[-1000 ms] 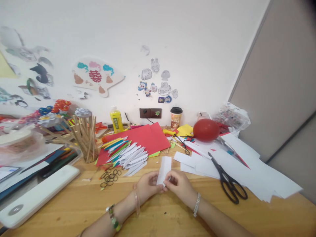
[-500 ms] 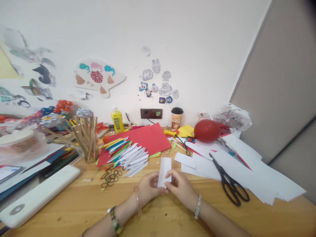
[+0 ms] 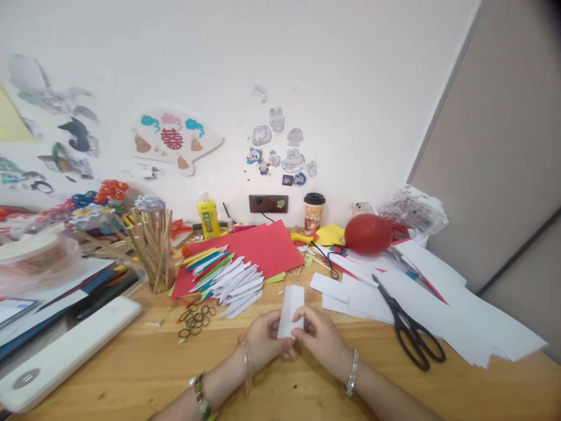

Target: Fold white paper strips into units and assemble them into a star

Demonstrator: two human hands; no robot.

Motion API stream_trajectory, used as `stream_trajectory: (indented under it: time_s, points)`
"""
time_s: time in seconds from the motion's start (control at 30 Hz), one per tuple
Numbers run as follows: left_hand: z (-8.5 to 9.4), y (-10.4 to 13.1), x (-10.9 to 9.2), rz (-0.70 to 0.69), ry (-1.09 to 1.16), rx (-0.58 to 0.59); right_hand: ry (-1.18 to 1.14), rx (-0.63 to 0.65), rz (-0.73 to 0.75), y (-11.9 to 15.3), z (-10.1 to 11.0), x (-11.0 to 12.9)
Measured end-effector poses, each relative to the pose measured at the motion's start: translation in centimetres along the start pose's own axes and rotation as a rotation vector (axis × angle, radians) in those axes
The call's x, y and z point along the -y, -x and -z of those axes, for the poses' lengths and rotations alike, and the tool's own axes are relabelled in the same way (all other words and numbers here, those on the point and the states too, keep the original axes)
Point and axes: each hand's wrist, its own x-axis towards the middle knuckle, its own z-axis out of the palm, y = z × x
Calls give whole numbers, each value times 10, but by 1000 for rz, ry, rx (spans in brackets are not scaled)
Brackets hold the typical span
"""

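Observation:
A narrow white paper strip (image 3: 293, 304) with a lengthwise crease stands up between my two hands near the table's front. My left hand (image 3: 267, 338) grips its lower left part, thumb across the bottom. My right hand (image 3: 319, 332) pinches its right edge between thumb and fingers. Beyond them, folded white paper pieces (image 3: 239, 283) and some coloured ones lie in a pile on red paper sheets (image 3: 272, 248). Several dark elastic rings (image 3: 196, 320) are left of my hands. Black scissors (image 3: 409, 327) lie open on the right, partly over white paper sheets (image 3: 429, 298).
A cup of wooden sticks (image 3: 155, 257), a yellow bottle (image 3: 208, 215) and a lidded paper cup (image 3: 314, 213) stand toward the wall. A red balloon-like object (image 3: 368, 234) is back right. A long white device (image 3: 74, 351) lies at left on the wooden table (image 3: 153, 374).
The paper strip and both hands sit slightly lower in the view, and the whole scene has shifted down a little. My right fingers have shifted slightly on the strip's edge.

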Motion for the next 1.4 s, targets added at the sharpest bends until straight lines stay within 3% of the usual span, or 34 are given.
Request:
stream_trajectory:
  time_s: [0.27,0.43,0.8,1.0,1.4]
  points:
    - [4,1,-8,29,19,6,6,-3,61,-3,6,-2]
    - [10,1,-7,42,22,-3,-154,47,117,-2,10,-5]
    - [5,-4,9,55,26,-47,-43,-17,42,-3,-2,-9]
    - [3,-2,6,104,32,-38,-117,55,66,-3,-1,-12]
    - [0,0,8,70,-48,-21,-170,102,115,2,0,-7]
